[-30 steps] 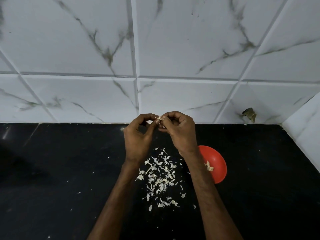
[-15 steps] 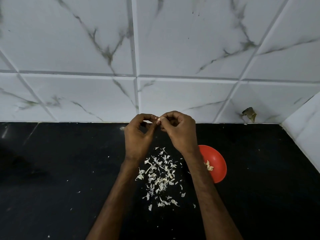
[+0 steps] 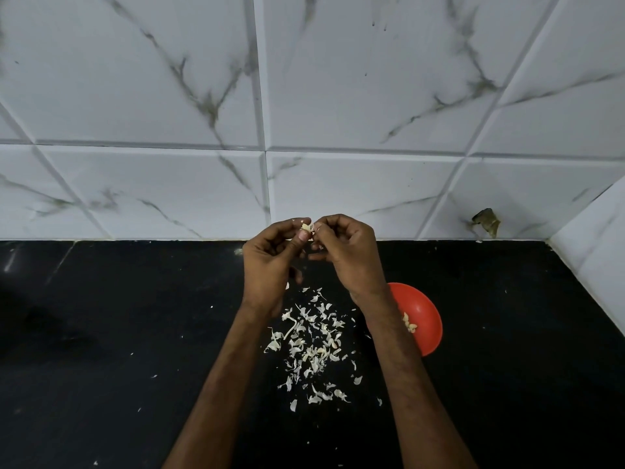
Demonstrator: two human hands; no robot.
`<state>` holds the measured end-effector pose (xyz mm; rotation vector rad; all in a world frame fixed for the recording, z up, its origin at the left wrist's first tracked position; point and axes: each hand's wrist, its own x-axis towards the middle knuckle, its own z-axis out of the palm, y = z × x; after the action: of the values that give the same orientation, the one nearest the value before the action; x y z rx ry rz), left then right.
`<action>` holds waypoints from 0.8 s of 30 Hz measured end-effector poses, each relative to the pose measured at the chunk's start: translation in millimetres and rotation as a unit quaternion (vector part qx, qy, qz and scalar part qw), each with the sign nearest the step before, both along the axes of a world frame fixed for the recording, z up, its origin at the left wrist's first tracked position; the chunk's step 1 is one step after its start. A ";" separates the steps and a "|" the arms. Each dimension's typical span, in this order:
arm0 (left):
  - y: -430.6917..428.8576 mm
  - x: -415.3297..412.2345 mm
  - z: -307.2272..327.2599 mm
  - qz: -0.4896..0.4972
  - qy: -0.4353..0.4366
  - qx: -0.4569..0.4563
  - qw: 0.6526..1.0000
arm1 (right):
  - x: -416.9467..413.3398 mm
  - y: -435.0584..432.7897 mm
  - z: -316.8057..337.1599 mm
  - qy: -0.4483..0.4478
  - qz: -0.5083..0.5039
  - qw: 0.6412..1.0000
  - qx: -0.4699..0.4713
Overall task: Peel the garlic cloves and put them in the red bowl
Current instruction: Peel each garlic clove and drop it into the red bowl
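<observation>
Above a black counter [image 3: 101,333] backed by a white tiled wall [image 3: 135,96], the danger, as we judge it, lies in where the work is being done. The left hand [image 3: 270,262] and right hand [image 3: 348,255] hold a garlic clove [image 3: 306,227] up near the wall, and nothing lies under it but bare counter. If the skin tears free with a jerk, the slick clove could shoot out and skid away, or drop among the loose skins [image 3: 311,340] scattered between the forearms, where it would be hard to find. The red bowl [image 3: 426,319] sits well to the right, too far off to catch it. As for the grip, we see the left thumb and forefinger closed tight on the clove, with the other fingers curled in behind. The right thumb and forefinger meet it from the other side, closed on its right end (whether on a flap of skin or on the clove itself, we cannot tell). The bowl, partly hidden by the right forearm, holds a few peeled cloves [image 3: 409,324].
</observation>
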<state>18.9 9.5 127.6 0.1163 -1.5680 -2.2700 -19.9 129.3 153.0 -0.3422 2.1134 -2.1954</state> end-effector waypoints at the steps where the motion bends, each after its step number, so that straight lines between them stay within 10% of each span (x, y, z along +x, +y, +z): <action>1: -0.2 -0.1 0.2 -0.003 -0.003 0.003 1.000 | 0.3 -0.2 0.3 -0.003 -0.002 1.000 -0.005; 24: -11.3 -1.3 -2.6 0.052 -0.035 0.020 0.998 | -7.6 1.9 -25.9 0.206 -0.071 0.947 0.236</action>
<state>17.7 -1.8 125.0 0.2857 -1.5142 -2.2388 -27.5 131.2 127.1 -0.6688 2.8728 -1.6991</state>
